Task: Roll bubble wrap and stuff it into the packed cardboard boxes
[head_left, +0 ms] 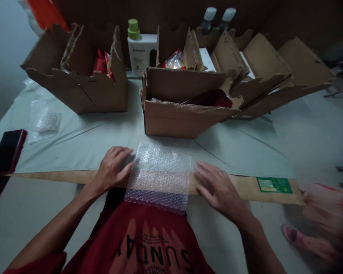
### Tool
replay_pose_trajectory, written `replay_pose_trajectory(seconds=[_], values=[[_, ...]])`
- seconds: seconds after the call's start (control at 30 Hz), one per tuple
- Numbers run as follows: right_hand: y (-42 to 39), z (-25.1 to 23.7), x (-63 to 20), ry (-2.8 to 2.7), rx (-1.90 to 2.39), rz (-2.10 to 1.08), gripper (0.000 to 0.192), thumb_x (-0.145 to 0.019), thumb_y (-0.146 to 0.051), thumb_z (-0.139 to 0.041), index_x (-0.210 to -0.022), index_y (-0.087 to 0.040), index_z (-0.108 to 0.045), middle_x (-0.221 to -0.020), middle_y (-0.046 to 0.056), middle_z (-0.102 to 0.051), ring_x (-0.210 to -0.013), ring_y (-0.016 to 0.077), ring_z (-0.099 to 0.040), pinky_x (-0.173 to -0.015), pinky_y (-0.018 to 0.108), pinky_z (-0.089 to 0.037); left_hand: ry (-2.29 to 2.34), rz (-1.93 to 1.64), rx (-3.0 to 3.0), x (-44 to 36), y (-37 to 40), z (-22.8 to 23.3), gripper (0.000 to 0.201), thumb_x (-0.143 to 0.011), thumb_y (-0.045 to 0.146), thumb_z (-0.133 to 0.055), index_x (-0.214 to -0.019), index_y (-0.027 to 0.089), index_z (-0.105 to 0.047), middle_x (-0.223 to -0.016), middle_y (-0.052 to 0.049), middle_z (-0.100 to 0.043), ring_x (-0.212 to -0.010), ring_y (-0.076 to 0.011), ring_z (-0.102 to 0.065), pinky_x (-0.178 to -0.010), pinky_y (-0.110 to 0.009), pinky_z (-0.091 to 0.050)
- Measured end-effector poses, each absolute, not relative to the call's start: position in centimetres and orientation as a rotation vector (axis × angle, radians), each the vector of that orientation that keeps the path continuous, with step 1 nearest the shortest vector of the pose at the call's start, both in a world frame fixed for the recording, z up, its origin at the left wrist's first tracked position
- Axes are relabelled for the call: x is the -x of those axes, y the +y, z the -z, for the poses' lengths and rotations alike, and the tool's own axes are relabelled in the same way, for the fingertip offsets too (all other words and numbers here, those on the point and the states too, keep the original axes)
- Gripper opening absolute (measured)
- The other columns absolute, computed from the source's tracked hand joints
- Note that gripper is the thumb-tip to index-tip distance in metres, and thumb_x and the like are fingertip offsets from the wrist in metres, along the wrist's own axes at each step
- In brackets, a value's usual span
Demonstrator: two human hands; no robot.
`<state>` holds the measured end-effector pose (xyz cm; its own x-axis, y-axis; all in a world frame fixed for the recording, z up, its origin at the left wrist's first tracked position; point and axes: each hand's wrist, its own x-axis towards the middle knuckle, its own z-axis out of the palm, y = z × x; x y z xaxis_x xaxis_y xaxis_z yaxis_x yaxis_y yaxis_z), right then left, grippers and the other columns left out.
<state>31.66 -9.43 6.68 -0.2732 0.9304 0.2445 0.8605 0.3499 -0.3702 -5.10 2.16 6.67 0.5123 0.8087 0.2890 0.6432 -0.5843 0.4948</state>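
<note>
A sheet of clear bubble wrap (159,175) lies flat across the table's near edge, its lower end hanging over onto my red shirt. My left hand (112,167) rests palm down at the sheet's left edge, fingertips touching it. To the right of the sheet, my right hand (217,187) lies flat with fingers spread, fingertips at its right edge. Neither hand holds anything.
Open cardboard boxes (177,114) (82,83) stand behind the sheet, with red packets inside. A white bottle with a green cap (139,45) stands between them. A dark phone (7,151) and more bubble wrap (44,121) lie at the left. Another person's feet (300,238) show blurred at the right.
</note>
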Motion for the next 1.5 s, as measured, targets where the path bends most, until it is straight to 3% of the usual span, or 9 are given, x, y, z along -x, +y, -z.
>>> replay_pose_trajectory(seconds=[0.17, 0.3, 0.43, 0.57, 0.8, 0.97, 1.2, 1.4, 1.5], values=[[-14.4, -5.0, -28.7, -2.487, 1.584, -0.153, 0.074, -0.085, 0.002, -0.049, -0.150, -0.031, -0.049, -0.160, 0.011, -0.048, -0.149, 0.0314, -0.043, -0.106, 0.052, -0.049, 0.810, -0.325, -2.698, 8.7, -1.7, -7.5, 0.075, -0.085, 0.004, -0.055, -0.155, 0.027, -0.041, -0.158, -0.013, -0.048, -0.152, -0.0361, -0.035, -0.116, -0.058, -0.042], [-13.5, -3.8, -26.2, -2.297, 1.376, -0.183, 0.056, -0.088, -0.003, -0.054, -0.137, -0.030, -0.063, -0.146, 0.010, -0.062, -0.139, 0.0293, -0.054, -0.104, 0.050, -0.051, 0.713, -0.097, -2.736, 8.7, -2.4, -7.4, 0.093, -0.077, 0.001, -0.058, -0.161, 0.031, -0.031, -0.170, -0.011, -0.031, -0.158, -0.0388, -0.024, -0.123, -0.066, -0.029], [-11.9, -4.8, -25.2, -1.779, 1.459, -0.437, 0.028, -0.098, -0.018, -0.056, -0.117, -0.027, -0.074, -0.115, 0.007, -0.078, -0.107, 0.0229, -0.072, -0.090, 0.039, -0.058, 0.705, -0.297, -2.574, 6.9, -2.4, -7.8, 0.083, -0.088, 0.022, -0.066, -0.162, 0.025, -0.028, -0.161, -0.016, -0.045, -0.150, -0.0369, -0.040, -0.119, -0.061, -0.039], [-10.2, -5.5, -24.8, -1.432, 1.664, -0.565, 0.019, -0.098, -0.031, -0.060, -0.104, -0.022, -0.076, -0.096, 0.006, -0.079, -0.086, 0.0208, -0.074, -0.077, 0.033, -0.059, 1.080, -0.674, -2.218, 4.2, -1.4, -7.3, 0.048, -0.098, 0.023, -0.055, -0.146, 0.024, -0.050, -0.115, -0.009, -0.074, -0.102, -0.0223, -0.071, -0.089, -0.039, -0.060], [-7.1, -3.7, -25.8, -1.637, 1.961, -0.116, 0.036, -0.096, -0.044, -0.059, -0.121, -0.020, -0.071, -0.112, 0.014, -0.076, -0.099, 0.0302, -0.066, -0.088, 0.046, -0.050, 1.465, -0.498, -2.353, 2.1, 1.5, -5.1, 0.054, -0.085, 0.016, -0.063, -0.138, 0.019, -0.056, -0.088, -0.005, -0.071, -0.081, -0.0231, -0.064, -0.076, -0.037, -0.054], [-5.6, -3.3, -27.4, -1.694, 2.051, -0.054, 0.051, -0.098, -0.054, -0.052, -0.131, -0.017, -0.064, -0.131, 0.019, -0.067, -0.113, 0.0363, -0.059, -0.092, 0.053, -0.047, 1.578, -0.516, -2.489, 3.1, 1.4, -5.2, 0.055, -0.090, 0.034, -0.065, -0.141, 0.018, -0.051, -0.098, -0.009, -0.067, -0.088, -0.0270, -0.061, -0.079, -0.041, -0.052], [-4.5, -5.2, -25.7, -1.710, 1.851, -0.414, 0.018, -0.095, -0.034, -0.055, -0.088, -0.021, -0.066, -0.111, 0.012, -0.074, -0.105, 0.0292, -0.068, -0.090, 0.044, -0.052, 1.518, -0.458, -2.368, 3.3, 1.3, -5.4, 0.003, -0.086, 0.022, -0.058, -0.085, 0.023, -0.061, -0.087, -0.005, -0.064, -0.083, -0.0239, -0.061, -0.076, -0.037, -0.050], [-7.8, -6.1, -20.7, -1.473, 1.711, -0.873, 0.053, -0.093, -0.032, -0.060, -0.144, -0.022, -0.053, -0.091, 0.002, -0.075, -0.070, 0.0149, -0.069, -0.067, 0.026, -0.055, 1.539, -0.567, -2.424, 4.1, 6.0, -7.8, 0.032, -0.085, 0.018, -0.059, -0.116, 0.021, -0.064, -0.093, -0.005, -0.071, -0.090, -0.0260, -0.065, -0.085, -0.040, -0.049], [-7.4, -5.1, -18.4, -1.610, 1.729, -0.826, 0.057, -0.093, -0.028, -0.056, -0.150, -0.025, -0.053, -0.092, 0.002, -0.078, -0.067, 0.0165, -0.070, -0.065, 0.028, -0.057, 1.576, -0.452, -2.510, 3.1, 8.9, -7.6, 0.053, -0.083, 0.015, -0.062, -0.136, 0.016, -0.057, -0.103, -0.011, -0.072, -0.099, -0.0305, -0.064, -0.091, -0.046, -0.049]])
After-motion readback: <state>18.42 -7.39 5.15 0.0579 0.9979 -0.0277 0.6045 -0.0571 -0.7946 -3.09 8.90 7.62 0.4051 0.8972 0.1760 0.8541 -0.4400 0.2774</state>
